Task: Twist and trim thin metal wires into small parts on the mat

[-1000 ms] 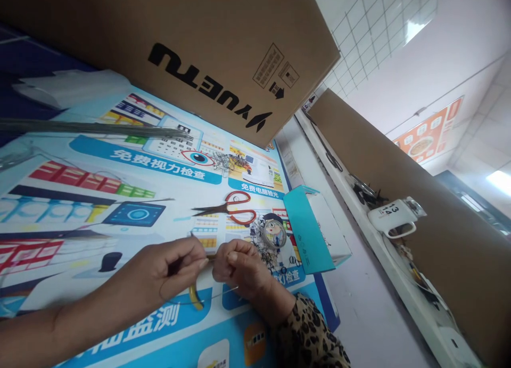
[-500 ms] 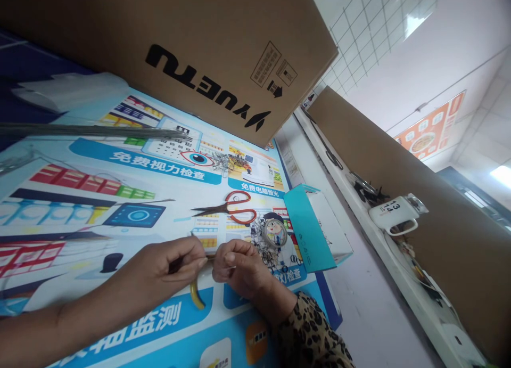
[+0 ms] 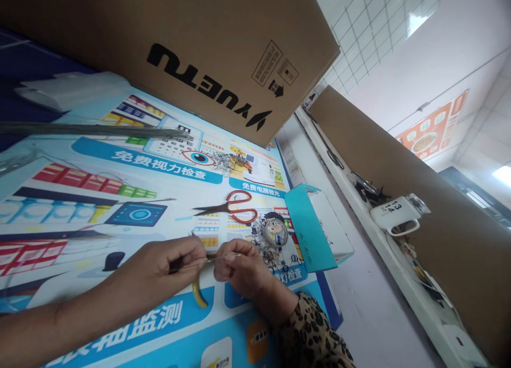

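Observation:
My left hand (image 3: 181, 259) reaches in from the left, its thumb and fingers pinched together. Its fingertips meet a thin, wire-like piece (image 3: 211, 257) that spans the small gap to my right hand (image 3: 241, 267). The right hand, in a leopard-print sleeve, has curled fingers closed at the other end of that piece. Below the left fingers shows a curved yellow handle (image 3: 198, 294); the rest of that tool is hidden behind the hand. Just above the hands lie red-handled scissors (image 3: 241, 214), blades pointing left. A small round container (image 3: 275, 232) sits among dark little rings (image 3: 268, 253) right of them.
A turquoise and white box (image 3: 309, 232) stands open at the right. Long thin rods (image 3: 96, 129) lie at the left, and more small loops (image 3: 227, 163) are heaped farther back. A large cardboard box (image 3: 199, 54) rises behind. A white mug (image 3: 395, 213) is on the ledge.
Both hands stay nearly in place, still close together at the thin piece. The whole view has shifted very slightly.

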Motion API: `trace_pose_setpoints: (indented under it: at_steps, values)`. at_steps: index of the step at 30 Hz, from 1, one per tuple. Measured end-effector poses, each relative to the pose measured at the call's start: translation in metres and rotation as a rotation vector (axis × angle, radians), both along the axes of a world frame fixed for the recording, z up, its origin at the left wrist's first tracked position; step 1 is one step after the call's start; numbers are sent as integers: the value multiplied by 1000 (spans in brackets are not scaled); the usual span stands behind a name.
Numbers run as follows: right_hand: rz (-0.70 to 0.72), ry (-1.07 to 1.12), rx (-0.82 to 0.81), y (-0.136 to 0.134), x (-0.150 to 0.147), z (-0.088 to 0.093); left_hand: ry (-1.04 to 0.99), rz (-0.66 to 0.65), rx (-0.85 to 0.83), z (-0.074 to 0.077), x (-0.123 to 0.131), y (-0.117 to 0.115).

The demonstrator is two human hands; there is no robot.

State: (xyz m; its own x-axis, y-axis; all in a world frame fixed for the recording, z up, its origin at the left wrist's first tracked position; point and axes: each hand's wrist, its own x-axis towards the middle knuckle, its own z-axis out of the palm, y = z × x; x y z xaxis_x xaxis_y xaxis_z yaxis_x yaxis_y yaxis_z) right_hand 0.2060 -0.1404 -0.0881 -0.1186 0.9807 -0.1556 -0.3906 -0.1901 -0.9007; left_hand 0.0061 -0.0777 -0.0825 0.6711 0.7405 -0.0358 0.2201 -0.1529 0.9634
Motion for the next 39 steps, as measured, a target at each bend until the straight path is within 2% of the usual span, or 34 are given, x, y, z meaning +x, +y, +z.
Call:
trace_pose_setpoints:
  at_steps: [6, 14, 19, 25, 32, 39]
  values:
    - [-32, -86, -13, 0, 3, -2, 1, -15, 56, -6, 0, 4]
    - [-37, -56, -5, -1, 3, -2, 67, -99, 81, -7, -3, 10]
    - [-41, -62, 16, -1, 2, -1, 43, -34, 93, -8, -2, 6]
    - [-49, -74, 0, -1, 1, 1, 86, -122, 101, -9, -3, 10]
    - [-42, -65, 11, 0, 2, -2, 80, -51, 167, -12, -2, 7]
    - [-46, -166, 15, 0, 3, 2, 96, -63, 138, -12, -1, 6]
